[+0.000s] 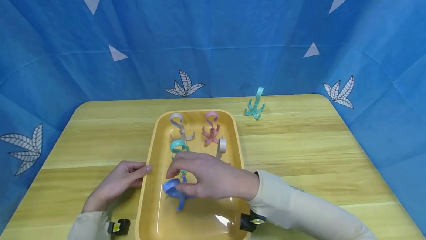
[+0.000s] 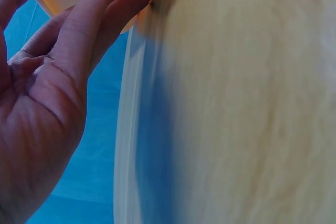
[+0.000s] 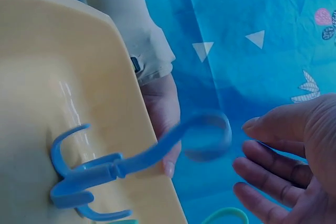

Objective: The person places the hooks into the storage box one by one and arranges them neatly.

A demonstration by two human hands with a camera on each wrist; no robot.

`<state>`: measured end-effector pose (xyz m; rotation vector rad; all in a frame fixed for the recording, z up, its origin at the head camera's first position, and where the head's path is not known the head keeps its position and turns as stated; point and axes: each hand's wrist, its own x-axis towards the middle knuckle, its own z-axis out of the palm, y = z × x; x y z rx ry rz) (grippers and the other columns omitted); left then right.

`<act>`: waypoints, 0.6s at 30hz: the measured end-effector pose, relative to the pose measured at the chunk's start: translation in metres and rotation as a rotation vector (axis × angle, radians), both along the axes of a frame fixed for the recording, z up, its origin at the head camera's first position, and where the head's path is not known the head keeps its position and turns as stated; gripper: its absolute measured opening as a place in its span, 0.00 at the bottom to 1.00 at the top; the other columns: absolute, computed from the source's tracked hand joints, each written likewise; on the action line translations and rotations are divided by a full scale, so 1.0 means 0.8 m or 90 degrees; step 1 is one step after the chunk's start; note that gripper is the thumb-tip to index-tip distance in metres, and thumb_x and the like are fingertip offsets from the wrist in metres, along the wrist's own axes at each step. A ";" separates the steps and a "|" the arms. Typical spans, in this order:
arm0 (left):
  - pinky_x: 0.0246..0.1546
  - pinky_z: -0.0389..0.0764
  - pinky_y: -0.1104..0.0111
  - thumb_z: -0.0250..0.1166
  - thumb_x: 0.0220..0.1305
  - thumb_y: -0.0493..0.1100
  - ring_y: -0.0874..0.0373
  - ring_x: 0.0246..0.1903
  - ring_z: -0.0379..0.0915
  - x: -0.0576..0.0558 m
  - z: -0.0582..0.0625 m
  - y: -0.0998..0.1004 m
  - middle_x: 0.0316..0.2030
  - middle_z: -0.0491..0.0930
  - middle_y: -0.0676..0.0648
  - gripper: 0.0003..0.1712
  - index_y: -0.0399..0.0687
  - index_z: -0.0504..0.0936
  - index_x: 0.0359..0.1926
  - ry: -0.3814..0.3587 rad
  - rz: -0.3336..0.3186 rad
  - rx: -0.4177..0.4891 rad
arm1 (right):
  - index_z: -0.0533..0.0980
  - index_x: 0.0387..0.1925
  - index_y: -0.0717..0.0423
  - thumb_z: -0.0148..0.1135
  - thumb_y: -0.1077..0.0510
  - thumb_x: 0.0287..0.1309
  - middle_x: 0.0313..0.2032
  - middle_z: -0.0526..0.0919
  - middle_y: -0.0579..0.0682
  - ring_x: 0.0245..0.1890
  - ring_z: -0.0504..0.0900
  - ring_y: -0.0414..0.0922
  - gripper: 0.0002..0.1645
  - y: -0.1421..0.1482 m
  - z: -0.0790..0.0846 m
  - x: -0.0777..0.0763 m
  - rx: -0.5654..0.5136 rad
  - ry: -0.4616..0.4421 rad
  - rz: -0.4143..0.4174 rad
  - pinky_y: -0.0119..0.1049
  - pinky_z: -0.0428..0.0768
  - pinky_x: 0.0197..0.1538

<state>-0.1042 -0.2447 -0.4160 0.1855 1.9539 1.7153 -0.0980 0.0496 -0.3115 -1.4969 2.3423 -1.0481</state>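
My left hand [image 1: 118, 182] holds the left rim of a yellow tray [image 1: 153, 147], its thumb over the edge and the other fingers along the outer wall. Over the tray, my right hand [image 1: 213, 177] is beside a blue multi-prong hanging hook [image 1: 181, 202]. In the right wrist view, a gap shows between the fingertips [image 3: 252, 123] and the curled top of the blue hook [image 3: 163, 142]; the fingers are loosely bent and hold nothing. Just beyond, a teal hook [image 1: 178, 144] is partly hidden by my right hand.
Farther back in the tray stand a white hook [image 1: 182, 133] and a pink hook [image 1: 211, 134]. Another white hook [image 1: 221, 146] is partly covered by my right hand. Outside the tray, a teal hook [image 1: 255, 107] stands near the back edge of the wooden table [image 1: 299, 132], before a blue curtain.
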 end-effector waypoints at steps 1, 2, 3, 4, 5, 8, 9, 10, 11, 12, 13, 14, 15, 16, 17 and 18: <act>0.45 0.82 0.59 0.57 0.74 0.45 0.49 0.45 0.82 0.000 0.000 0.000 0.49 0.80 0.33 0.27 0.19 0.73 0.57 0.001 -0.001 -0.001 | 0.78 0.44 0.52 0.67 0.61 0.60 0.43 0.77 0.41 0.45 0.73 0.33 0.11 0.001 0.000 0.000 -0.003 0.001 0.000 0.21 0.71 0.52; 0.45 0.82 0.59 0.57 0.74 0.45 0.49 0.45 0.82 0.000 0.001 0.000 0.49 0.80 0.33 0.27 0.19 0.72 0.57 0.000 0.000 -0.001 | 0.78 0.44 0.52 0.67 0.61 0.60 0.44 0.77 0.41 0.46 0.74 0.33 0.10 0.002 0.000 0.000 -0.004 0.001 0.000 0.21 0.71 0.52; 0.45 0.82 0.59 0.57 0.74 0.45 0.49 0.45 0.82 0.000 0.001 0.001 0.49 0.80 0.33 0.28 0.18 0.72 0.57 0.000 0.002 -0.004 | 0.78 0.44 0.53 0.67 0.62 0.60 0.44 0.77 0.41 0.46 0.74 0.33 0.11 0.003 0.000 -0.001 -0.005 0.001 0.001 0.21 0.71 0.52; 0.45 0.82 0.59 0.57 0.74 0.45 0.49 0.45 0.82 0.000 0.001 0.001 0.49 0.80 0.33 0.28 0.18 0.72 0.57 -0.001 0.003 -0.006 | 0.78 0.44 0.53 0.66 0.62 0.60 0.44 0.77 0.41 0.46 0.73 0.33 0.11 0.004 0.000 -0.001 -0.006 0.003 0.001 0.21 0.71 0.52; 0.45 0.82 0.59 0.57 0.74 0.45 0.49 0.45 0.82 0.000 0.001 0.001 0.49 0.80 0.33 0.28 0.18 0.72 0.57 -0.002 0.005 -0.007 | 0.79 0.44 0.53 0.66 0.62 0.60 0.44 0.77 0.41 0.46 0.73 0.33 0.11 0.004 0.000 -0.001 -0.008 0.003 0.002 0.21 0.71 0.52; 0.45 0.82 0.59 0.58 0.74 0.45 0.49 0.45 0.82 -0.001 0.001 0.002 0.50 0.79 0.33 0.29 0.18 0.71 0.58 -0.008 0.010 -0.008 | 0.79 0.43 0.53 0.66 0.62 0.60 0.43 0.77 0.41 0.46 0.73 0.33 0.09 0.008 0.000 -0.002 -0.012 0.010 0.005 0.21 0.71 0.52; 0.45 0.82 0.60 0.57 0.74 0.45 0.49 0.45 0.82 -0.001 0.001 0.001 0.50 0.79 0.32 0.29 0.17 0.70 0.58 -0.007 0.008 -0.007 | 0.79 0.43 0.53 0.66 0.62 0.60 0.43 0.77 0.41 0.46 0.73 0.33 0.09 0.009 0.000 -0.002 -0.012 0.013 0.005 0.21 0.71 0.52; 0.45 0.82 0.60 0.57 0.74 0.45 0.49 0.45 0.82 -0.001 0.002 0.002 0.50 0.79 0.32 0.29 0.17 0.70 0.58 -0.007 0.007 -0.006 | 0.79 0.43 0.54 0.66 0.62 0.61 0.43 0.77 0.41 0.46 0.73 0.33 0.09 0.010 0.000 -0.002 -0.012 0.016 0.005 0.21 0.71 0.52; 0.45 0.82 0.60 0.57 0.74 0.45 0.49 0.45 0.82 -0.001 0.002 0.002 0.50 0.79 0.32 0.29 0.17 0.70 0.58 -0.010 0.009 -0.005 | 0.79 0.43 0.53 0.66 0.62 0.61 0.42 0.77 0.41 0.46 0.73 0.33 0.09 0.011 0.001 -0.003 -0.009 0.019 0.004 0.21 0.71 0.52; 0.45 0.82 0.60 0.57 0.74 0.44 0.49 0.45 0.82 -0.001 0.002 0.001 0.50 0.79 0.32 0.29 0.17 0.70 0.58 -0.009 0.007 -0.004 | 0.79 0.43 0.53 0.66 0.62 0.61 0.42 0.77 0.41 0.46 0.73 0.33 0.09 0.013 0.001 -0.003 -0.006 0.019 0.003 0.21 0.71 0.52; 0.45 0.82 0.60 0.57 0.74 0.44 0.49 0.45 0.82 -0.001 0.003 0.001 0.50 0.79 0.32 0.29 0.16 0.69 0.59 -0.009 0.007 -0.003 | 0.80 0.43 0.53 0.66 0.61 0.61 0.42 0.77 0.41 0.46 0.73 0.32 0.09 0.014 0.002 -0.003 -0.002 0.017 0.000 0.21 0.71 0.51; 0.45 0.82 0.60 0.57 0.74 0.44 0.49 0.44 0.82 -0.001 0.003 0.002 0.50 0.79 0.33 0.29 0.16 0.69 0.58 -0.008 0.007 -0.004 | 0.80 0.44 0.53 0.66 0.61 0.61 0.42 0.77 0.41 0.45 0.73 0.32 0.09 0.016 0.003 -0.003 0.002 0.014 -0.003 0.22 0.72 0.51; 0.45 0.82 0.60 0.57 0.74 0.44 0.49 0.44 0.82 -0.001 0.003 0.002 0.50 0.79 0.33 0.29 0.16 0.69 0.58 -0.008 0.008 -0.005 | 0.80 0.44 0.53 0.66 0.61 0.62 0.42 0.77 0.40 0.45 0.74 0.32 0.09 0.018 0.004 -0.003 0.006 0.005 -0.005 0.22 0.72 0.51; 0.45 0.82 0.60 0.57 0.74 0.44 0.49 0.44 0.82 -0.001 0.003 0.002 0.49 0.80 0.33 0.29 0.17 0.70 0.58 -0.010 0.009 -0.007 | 0.80 0.44 0.52 0.67 0.60 0.62 0.42 0.77 0.40 0.44 0.74 0.32 0.09 0.020 0.006 -0.004 0.010 -0.001 -0.008 0.22 0.73 0.50; 0.45 0.82 0.60 0.57 0.74 0.45 0.49 0.44 0.82 -0.001 0.003 0.002 0.49 0.80 0.33 0.29 0.17 0.70 0.58 -0.013 0.010 -0.007 | 0.80 0.45 0.52 0.67 0.60 0.62 0.42 0.77 0.39 0.44 0.74 0.31 0.10 0.022 0.007 -0.005 0.012 -0.008 -0.012 0.22 0.73 0.50; 0.45 0.82 0.59 0.57 0.74 0.45 0.48 0.44 0.82 -0.002 0.002 0.002 0.49 0.80 0.32 0.29 0.17 0.70 0.58 -0.012 0.008 -0.006 | 0.80 0.45 0.52 0.67 0.60 0.62 0.42 0.77 0.39 0.44 0.74 0.31 0.10 0.024 0.009 -0.006 0.011 -0.016 -0.015 0.23 0.74 0.50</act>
